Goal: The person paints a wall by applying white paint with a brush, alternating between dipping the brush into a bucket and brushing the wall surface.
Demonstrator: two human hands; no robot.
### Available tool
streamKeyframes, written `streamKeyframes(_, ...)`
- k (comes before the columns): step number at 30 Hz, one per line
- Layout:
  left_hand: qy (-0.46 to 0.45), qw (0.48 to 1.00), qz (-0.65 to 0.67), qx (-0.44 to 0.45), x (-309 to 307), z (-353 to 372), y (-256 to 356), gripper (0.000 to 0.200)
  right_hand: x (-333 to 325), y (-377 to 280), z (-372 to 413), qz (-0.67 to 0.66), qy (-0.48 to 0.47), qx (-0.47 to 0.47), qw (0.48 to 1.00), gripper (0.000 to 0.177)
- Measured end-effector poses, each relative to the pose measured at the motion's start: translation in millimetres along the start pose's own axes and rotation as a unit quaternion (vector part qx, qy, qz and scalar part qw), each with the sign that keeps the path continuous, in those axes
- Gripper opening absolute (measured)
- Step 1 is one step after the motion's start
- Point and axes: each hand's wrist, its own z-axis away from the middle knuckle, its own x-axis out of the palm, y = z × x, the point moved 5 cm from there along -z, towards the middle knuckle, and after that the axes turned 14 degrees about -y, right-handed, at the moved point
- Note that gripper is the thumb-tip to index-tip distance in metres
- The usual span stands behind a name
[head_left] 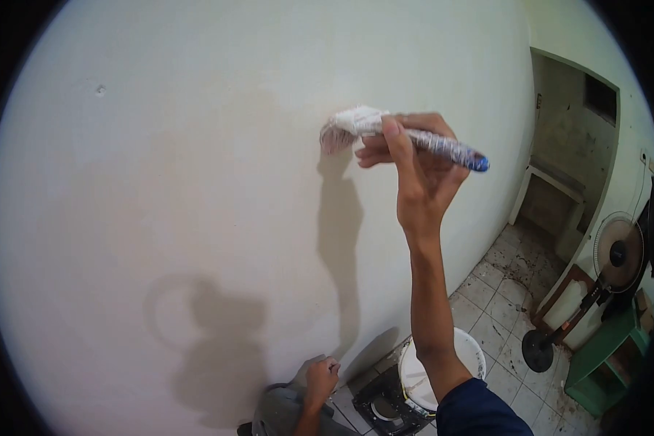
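My right hand (421, 160) is closed around the handle of a paint brush (450, 149), whose grip is speckled with white paint and ends in a blue tip. White paint coats the brush head, and its bristles touch the pale wall (196, 167). Low in the view, my left hand (323, 374) rests by my knee near the wall, its fingers curled; whether it holds anything is too small to tell. A white bucket (469, 345) stands below my right forearm.
Beside the bucket is a black stand (378, 407) on the tiled floor (498, 312). At the right are a standing fan (618, 251), a green shelf (607, 360) and a doorway (574, 131). Shadows fall on the wall.
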Motion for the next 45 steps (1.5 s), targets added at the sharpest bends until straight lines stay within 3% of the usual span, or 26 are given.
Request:
streamKeyframes(7,0.003,1.0,-0.006,0.009,8.7,-3.4,-5.5,0.014,-5.7,-10.2,-15.7,-0.034,0.011,-0.014,0.999,0.009)
streamKeyframes(11,0.006,1.0,-0.027,0.008,5.2,-2.2,-0.9,0.014,-14.1,-21.9,-9.6,-0.036,0.032,-0.069,0.996,0.009)
streamKeyframes(14,-0.001,1.0,-0.023,0.0,11.9,-6.0,-10.0,0.014,-18.0,-19.3,9.5,0.012,0.048,-0.06,0.997,0.01)
streamKeyframes(16,0.001,1.0,-0.014,0.007,9.3,-5.2,-7.5,0.014,-17.4,-4.7,32.1,0.049,0.043,-0.041,0.997,0.01)
streamKeyframes(21,0.0,1.0,0.002,0.01,3.9,-2.3,0.3,0.014,-18.7,20.2,94.1,-0.004,0.111,0.046,0.993,0.003)
streamKeyframes(25,-0.007,1.0,-0.005,0.007,5.2,-5.8,0.6,0.014,-20.7,27.4,136.3,0.077,0.049,0.074,0.993,0.009)
streamKeyframes(45,-0.034,0.999,0.016,-0.001,10.7,-8.3,2.2,0.014,-17.1,6.4,335.0,0.071,0.06,0.361,0.928,0.002)
